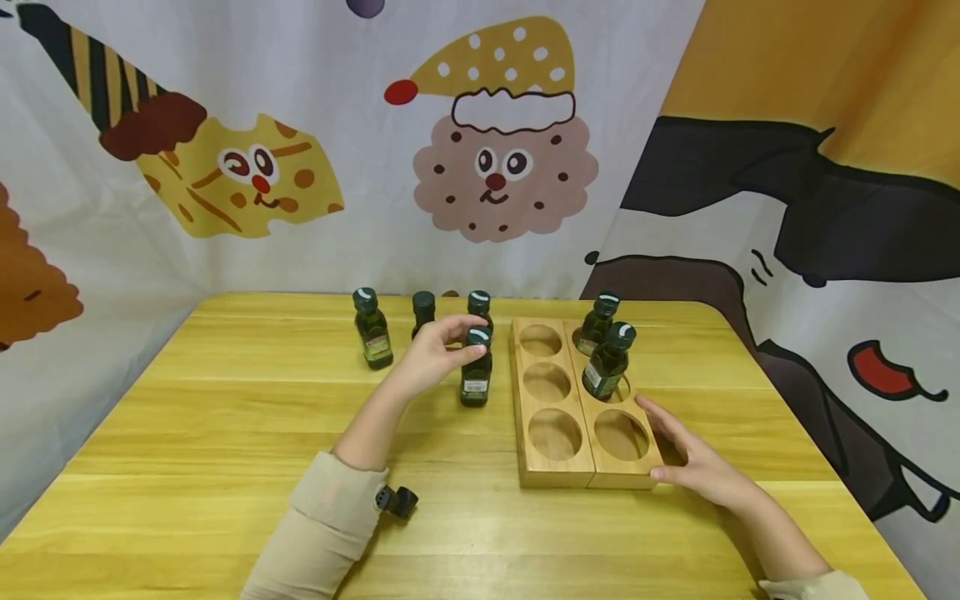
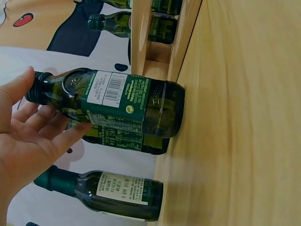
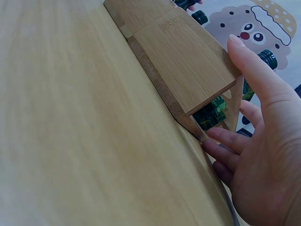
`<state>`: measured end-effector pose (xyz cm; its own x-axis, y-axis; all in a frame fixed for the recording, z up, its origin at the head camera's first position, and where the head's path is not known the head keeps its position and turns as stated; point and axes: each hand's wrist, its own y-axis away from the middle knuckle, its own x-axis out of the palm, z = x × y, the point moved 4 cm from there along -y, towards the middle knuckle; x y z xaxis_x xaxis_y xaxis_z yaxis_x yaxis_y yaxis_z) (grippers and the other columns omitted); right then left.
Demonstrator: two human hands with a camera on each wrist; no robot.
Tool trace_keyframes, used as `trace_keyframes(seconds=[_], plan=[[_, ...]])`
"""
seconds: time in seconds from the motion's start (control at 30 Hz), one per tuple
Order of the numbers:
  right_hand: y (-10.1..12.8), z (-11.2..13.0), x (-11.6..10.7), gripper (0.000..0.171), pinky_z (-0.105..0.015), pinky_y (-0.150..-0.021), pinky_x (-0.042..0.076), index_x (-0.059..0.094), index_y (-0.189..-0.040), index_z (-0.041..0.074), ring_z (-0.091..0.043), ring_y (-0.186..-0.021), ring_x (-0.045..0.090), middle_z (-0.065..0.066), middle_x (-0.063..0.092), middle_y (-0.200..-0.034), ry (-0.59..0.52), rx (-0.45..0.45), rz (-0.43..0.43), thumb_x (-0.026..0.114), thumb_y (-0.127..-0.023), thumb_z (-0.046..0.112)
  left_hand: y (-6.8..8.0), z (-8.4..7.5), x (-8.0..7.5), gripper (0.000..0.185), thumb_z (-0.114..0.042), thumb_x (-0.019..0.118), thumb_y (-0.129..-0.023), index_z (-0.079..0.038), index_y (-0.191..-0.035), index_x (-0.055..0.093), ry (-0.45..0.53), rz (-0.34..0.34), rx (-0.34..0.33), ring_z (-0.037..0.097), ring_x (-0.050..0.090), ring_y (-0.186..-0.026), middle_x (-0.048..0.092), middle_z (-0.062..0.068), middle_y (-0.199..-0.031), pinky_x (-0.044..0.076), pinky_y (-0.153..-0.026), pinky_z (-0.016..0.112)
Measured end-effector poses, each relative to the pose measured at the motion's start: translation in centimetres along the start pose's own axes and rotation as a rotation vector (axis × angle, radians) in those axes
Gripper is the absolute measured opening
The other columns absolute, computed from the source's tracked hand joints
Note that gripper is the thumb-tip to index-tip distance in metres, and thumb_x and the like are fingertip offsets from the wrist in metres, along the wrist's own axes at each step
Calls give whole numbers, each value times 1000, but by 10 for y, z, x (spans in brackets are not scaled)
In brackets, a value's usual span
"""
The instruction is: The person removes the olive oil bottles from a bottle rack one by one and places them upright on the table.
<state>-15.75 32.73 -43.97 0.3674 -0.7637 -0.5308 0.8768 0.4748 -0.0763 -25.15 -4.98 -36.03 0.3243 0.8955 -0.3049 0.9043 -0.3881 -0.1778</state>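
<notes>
My left hand (image 1: 431, 360) reaches over a small dark green glass bottle (image 1: 476, 372) left of the wooden rack (image 1: 553, 478). In the left wrist view, thumb and fingers hold this bottle (image 2: 117, 96) around its dark cap, and its label with a barcode faces the camera. At the rack's near right corner is my right hand (image 1: 701, 468), the thumb touching the front corner and the fingers along the side. The rack has two rows of round holes. Two bottles stand in its right row, one at the back (image 1: 597, 323) and one in the middle (image 1: 606, 362), which leans slightly.
More bottles stand left of the rack: one at far left (image 1: 373, 329), one with a plain cap (image 1: 423, 308) partly behind my left hand, and one behind the held bottle (image 1: 480, 304). A printed curtain (image 1: 360, 183) hangs behind the wooden table (image 1: 225, 450).
</notes>
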Motion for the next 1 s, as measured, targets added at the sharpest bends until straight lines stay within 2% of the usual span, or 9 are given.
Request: trace_keyframes(seconds=[0.33,0.47,0.6,0.77,0.83,0.87,0.9,1.0], plan=[[0,1,0,92,-14,-97,25,17,-155,22,-3,-128,34,-18,25,-153,-5,-3,5,70,-82,2,0,2,-1,38,-15,68,-91,-8,-128,59,2,1,16,19,59,-98,65,3,-105,52,-80,37],[0,2,0,91,-13,-97,24,17,-155,23,-2,-129,32,-17,22,-154,-9,0,8,69,-83,1,1,-1,-1,40,-17,68,-91,-9,-129,59,3,-10,8,19,58,-103,64,2,-113,51,-85,36],[1,2,0,91,-13,-97,24,17,-155,23,0,-129,31,-16,21,-155,-11,5,5,69,-83,1,0,-7,0,41,-17,68,-91,-8,-130,59,31,-45,46,19,57,-110,62,5,-121,47,-93,37],[1,3,0,91,-12,-97,24,17,-155,21,0,-129,31,-17,21,-154,-12,-1,5,69,-83,0,2,-22,2,42,-16,69,-90,-8,-130,58,83,-100,135,19,52,-119,62,12,-123,38,-102,45],[1,2,0,91,-14,-97,24,17,-155,22,0,-128,32,-16,22,-154,-10,3,4,69,-83,0,3,-31,4,43,-17,70,-90,-10,-130,58,87,-120,170,17,49,-122,63,9,-122,34,-105,48],[0,2,1,91,-21,-101,25,17,-155,22,0,-128,32,-17,23,-154,-9,3,4,69,-83,0,4,-36,5,44,-17,70,-89,-10,-131,57,85,-125,188,16,48,-123,63,7,-122,32,-105,49],[0,1,1,91,-21,-101,25,17,-155,22,0,-128,32,-17,23,-154,-9,3,3,69,-82,0,7,-45,7,45,-16,70,-90,-9,-132,57,81,-127,191,17,48,-123,63,7,-123,32,-106,49],[1,0,0,91,-22,-101,25,17,-155,22,-1,-128,32,-17,24,-153,-11,3,2,68,-82,0,9,-58,15,45,-16,71,-89,-11,-131,58,78,-132,213,14,48,-123,63,3,-123,32,-106,47]])
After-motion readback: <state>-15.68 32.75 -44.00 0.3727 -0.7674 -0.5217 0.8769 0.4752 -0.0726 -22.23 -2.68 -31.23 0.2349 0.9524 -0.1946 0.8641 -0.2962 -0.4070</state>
